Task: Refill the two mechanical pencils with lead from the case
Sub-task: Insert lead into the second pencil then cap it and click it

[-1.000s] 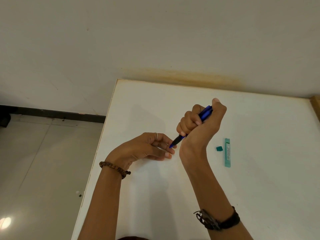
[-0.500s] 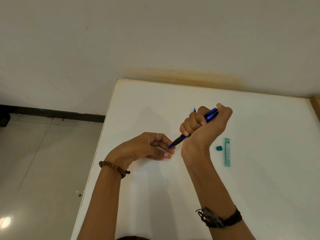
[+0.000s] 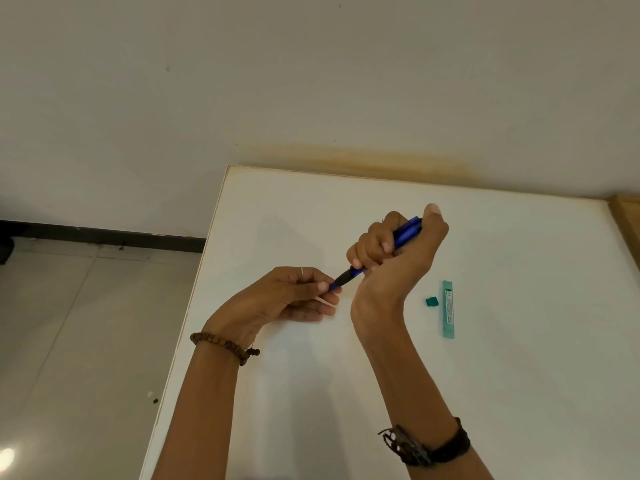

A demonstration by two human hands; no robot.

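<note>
My right hand (image 3: 394, 258) grips the blue mechanical pencils (image 3: 403, 233) in a fist, with the thumb raised beside their top end. The dark tip (image 3: 343, 280) points down and left. My left hand (image 3: 291, 296) is curled at that tip, its thumb and fingertips pinching it. A thin pale sliver (image 3: 323, 301) shows between the left fingers; I cannot tell what it is. The green lead case (image 3: 448, 309) lies flat on the white table (image 3: 519, 375) to the right of my right wrist, with its small green cap (image 3: 431, 301) beside it.
The table's left edge (image 3: 194, 306) runs just beside my left wrist, with tiled floor below. A wall stands behind the far edge. A wooden surface (image 3: 628, 216) adjoins the table at the far right.
My right hand shifted slightly right with the pencils, then back a little. The left hand stayed at the tip.
</note>
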